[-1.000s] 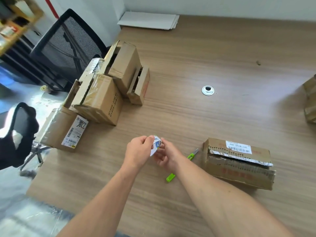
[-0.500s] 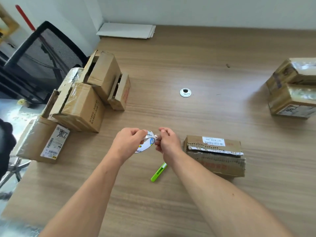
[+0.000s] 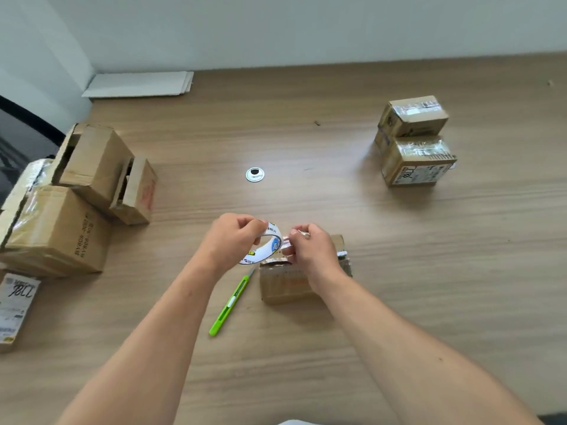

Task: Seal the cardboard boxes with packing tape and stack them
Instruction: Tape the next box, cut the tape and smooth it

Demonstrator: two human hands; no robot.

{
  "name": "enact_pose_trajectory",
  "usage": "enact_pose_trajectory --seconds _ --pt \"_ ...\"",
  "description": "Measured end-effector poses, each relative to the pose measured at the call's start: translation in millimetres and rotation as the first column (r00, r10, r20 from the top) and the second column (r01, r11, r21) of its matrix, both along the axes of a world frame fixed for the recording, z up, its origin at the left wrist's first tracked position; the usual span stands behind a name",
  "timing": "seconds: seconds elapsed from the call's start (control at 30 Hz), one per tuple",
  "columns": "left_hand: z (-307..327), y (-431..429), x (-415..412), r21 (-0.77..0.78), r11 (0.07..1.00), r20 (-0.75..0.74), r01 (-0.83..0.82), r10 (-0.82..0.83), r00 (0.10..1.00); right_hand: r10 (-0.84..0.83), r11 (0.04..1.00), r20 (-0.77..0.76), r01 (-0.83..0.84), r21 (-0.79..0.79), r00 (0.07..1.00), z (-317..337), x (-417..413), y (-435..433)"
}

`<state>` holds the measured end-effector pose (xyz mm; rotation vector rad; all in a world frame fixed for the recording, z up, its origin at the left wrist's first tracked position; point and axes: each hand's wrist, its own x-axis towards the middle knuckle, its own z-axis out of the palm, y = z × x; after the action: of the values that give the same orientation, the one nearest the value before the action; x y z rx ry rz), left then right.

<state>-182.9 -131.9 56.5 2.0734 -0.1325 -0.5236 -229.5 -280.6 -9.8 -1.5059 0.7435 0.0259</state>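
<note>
One tape roll (image 3: 274, 241) now above the box (image 3: 285, 286), formerly beside

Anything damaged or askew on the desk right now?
The box below the right hand has a torn, ragged top edge with old tape peeling. At the left, the open boxes lie tipped on their sides, flaps loose. The green cutter seems to have its blade out.

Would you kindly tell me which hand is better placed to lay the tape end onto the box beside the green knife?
I'd say the right hand: it pinches the free tape end and is nearest the box, while the left hand holds the tape roll.
</note>
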Motion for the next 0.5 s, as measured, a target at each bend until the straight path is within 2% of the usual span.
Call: enact_pose_trajectory --seconds 0.2,0.37,0.5 --pt "2.1 -52.9 -9.0 0.197 0.969 0.081 0.148 -0.167 0.983 -0.025 0.994 0.000 0.025 -0.108 1.000 -10.8 -25.2 -49.0" --pt "-12.3 -81.4 -10.1 0.422 0.865 0.073 0.272 -0.332 0.941 -0.182 0.969 -0.010 0.178 -0.169 0.983 -26.0 -44.2 -84.5" --pt "-19.9 -100.8 -12.3 0.521 0.796 0.026 0.308 -0.375 0.926 -0.198 0.965 -0.019 0.192 -0.181 0.980 -34.3 -50.7 -97.1"
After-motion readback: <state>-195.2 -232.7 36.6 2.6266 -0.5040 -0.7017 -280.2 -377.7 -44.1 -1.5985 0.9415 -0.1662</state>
